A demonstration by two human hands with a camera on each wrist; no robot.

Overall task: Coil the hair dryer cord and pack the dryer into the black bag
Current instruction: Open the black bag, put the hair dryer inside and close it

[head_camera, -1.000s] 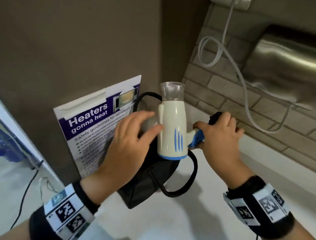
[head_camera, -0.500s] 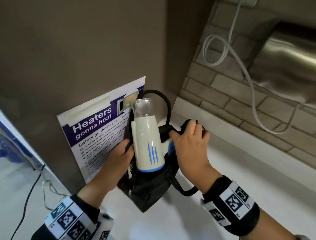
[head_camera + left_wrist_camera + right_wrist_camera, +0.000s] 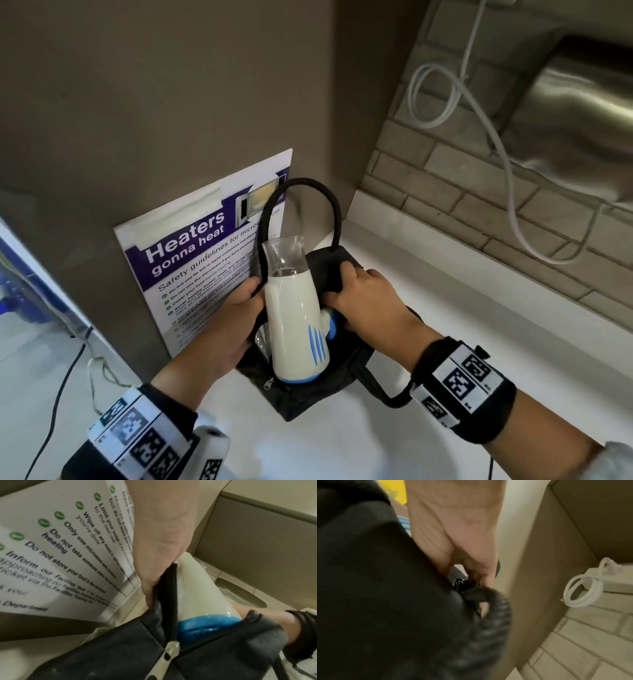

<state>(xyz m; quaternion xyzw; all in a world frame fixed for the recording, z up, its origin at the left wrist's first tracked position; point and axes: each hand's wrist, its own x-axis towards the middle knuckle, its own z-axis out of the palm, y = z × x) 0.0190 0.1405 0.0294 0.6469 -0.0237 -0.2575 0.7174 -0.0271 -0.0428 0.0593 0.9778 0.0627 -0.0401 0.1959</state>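
The cream hair dryer [image 3: 296, 315], with blue stripes and a clear nozzle pointing up, stands rear-first in the open black bag [image 3: 308, 401] on the white counter. My left hand [image 3: 236, 308] grips the bag's left zipper rim; the left wrist view shows the dryer body [image 3: 197, 588], its blue rear cap [image 3: 205, 623] inside the opening, and the zipper pull [image 3: 171, 649]. My right hand [image 3: 356, 291] curls over the bag's right rim, beside the dryer's blue handle [image 3: 331, 323]. The bag's rope strap [image 3: 308, 186] arches behind. The dryer's cord is hidden.
A "Heaters gonna heat" poster [image 3: 191, 253] leans on the grey wall just left of the bag. A white cable [image 3: 455, 99] loops down the brick wall beside a steel wall unit [image 3: 582, 116]. The counter [image 3: 462, 342] runs right; thin wires [image 3: 68, 370] lie at the lower left.
The dryer has come left and down into the bag's opening. My left hand went from the dryer body to the bag's left rim. My right hand left the handle for the right rim.
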